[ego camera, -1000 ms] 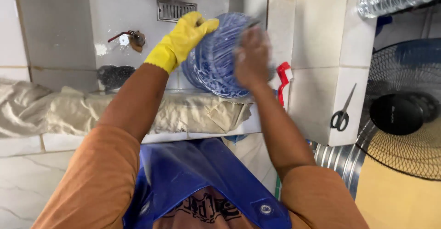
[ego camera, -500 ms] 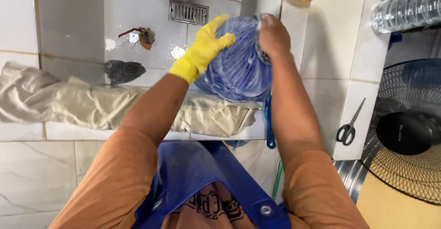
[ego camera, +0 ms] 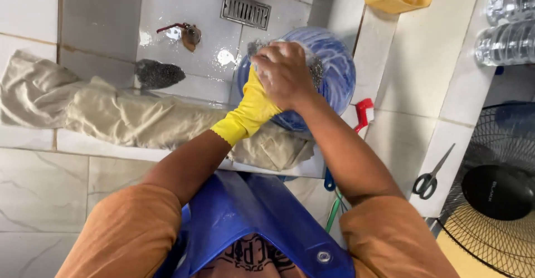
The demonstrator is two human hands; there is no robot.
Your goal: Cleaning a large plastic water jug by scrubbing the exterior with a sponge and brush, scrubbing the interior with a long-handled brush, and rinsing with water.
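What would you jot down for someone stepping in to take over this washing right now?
Left hand, in a yellow rubber glove, is under the right one and against the round blue translucent bowl; its fingers are hidden.
Right hand, bare, presses a grey wire scrubbing pad on the bowl, which is held over the white tiled wash basin.
Done: suds show on the bowl, so scrubbing is under way.
Left: probably more scrubbing and a rinse.
Nearby: a beige cloth draped on the basin's edge, black-handled scissors on the counter to the right.
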